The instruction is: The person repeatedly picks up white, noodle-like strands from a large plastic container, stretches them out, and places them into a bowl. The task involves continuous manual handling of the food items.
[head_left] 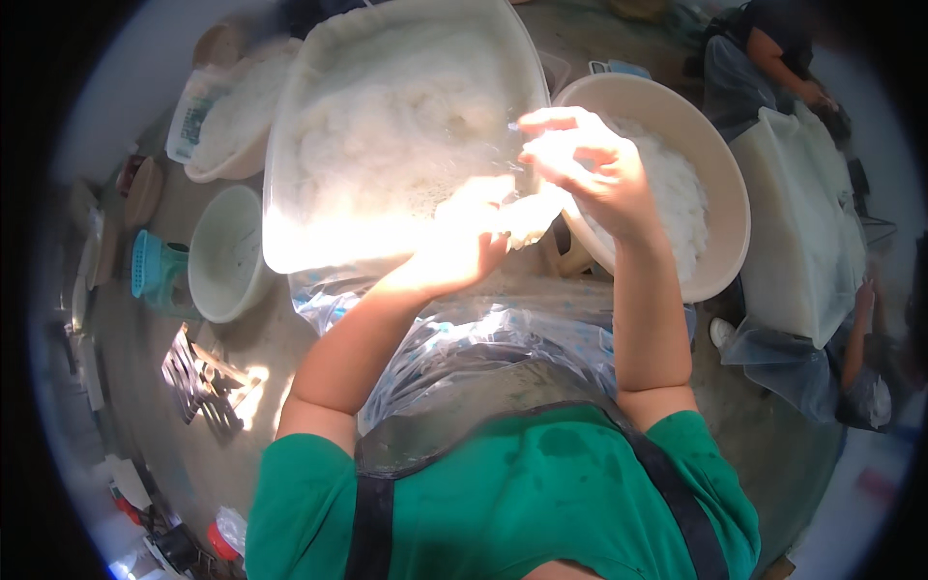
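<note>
My left hand (454, 246), washed out by bright sunlight, is closed around a pale, wet-looking clump (532, 218) whose end sticks out toward the right. It is over the near right edge of a large white tub (275, 193) filled with whitish, fluffy-looking material in liquid (396, 116). Just above the clump, my right hand (594, 174) has its fingers bent and drawn together in a pinch. What its fingertips hold, if anything, is too small and bright to make out. Beyond the right hand stands a round beige basin (730, 193) with white fluffy material (681, 203) inside.
To the left are a pale green basin (227, 253), a blue plastic stool (155, 263), another basin of white material (242, 116) and a wooden slatted piece (208, 372) on the floor. At right, other people (773, 58) sit around a white tub (793, 232).
</note>
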{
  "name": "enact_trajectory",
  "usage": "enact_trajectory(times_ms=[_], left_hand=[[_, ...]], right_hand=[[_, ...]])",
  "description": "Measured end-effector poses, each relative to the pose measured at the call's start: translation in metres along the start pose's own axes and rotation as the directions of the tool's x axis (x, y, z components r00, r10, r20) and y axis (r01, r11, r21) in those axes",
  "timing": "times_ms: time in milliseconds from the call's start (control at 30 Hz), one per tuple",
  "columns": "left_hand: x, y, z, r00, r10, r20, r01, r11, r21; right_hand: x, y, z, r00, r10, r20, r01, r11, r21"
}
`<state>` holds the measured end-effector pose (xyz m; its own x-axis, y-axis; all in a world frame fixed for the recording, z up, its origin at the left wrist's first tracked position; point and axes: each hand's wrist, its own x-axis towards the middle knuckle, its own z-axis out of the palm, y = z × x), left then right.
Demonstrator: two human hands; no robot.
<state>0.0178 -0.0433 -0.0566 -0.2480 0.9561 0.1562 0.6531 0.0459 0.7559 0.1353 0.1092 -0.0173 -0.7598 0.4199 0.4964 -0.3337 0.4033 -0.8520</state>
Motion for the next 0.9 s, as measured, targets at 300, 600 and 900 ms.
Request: enact_trajectory(times_ms=[300,600,900], left_hand=[[0.019,0.010,-0.011,0.973,-0.086,0.214,0.192,0.817,-0.544],[0.015,0.006,0.034,0.985,0.123,-0.122,-0.154,0.944,-0.291],[0.022,-0.026,0.037,0.885,-0.448,-0.127,0.006,0.285,-0.959]], right_hand=[[-0.016,0.014,-0.031,0.906,0.132,-0.403,0.008,0.945,0.326],[0.001,0.000,-0.008,0.987,0.160,0.006,-0.060,0.332,0.941],[0.003,-0.016,-0.028,0.991,-0.094,-0.093,0.125,0.900,0.418]])
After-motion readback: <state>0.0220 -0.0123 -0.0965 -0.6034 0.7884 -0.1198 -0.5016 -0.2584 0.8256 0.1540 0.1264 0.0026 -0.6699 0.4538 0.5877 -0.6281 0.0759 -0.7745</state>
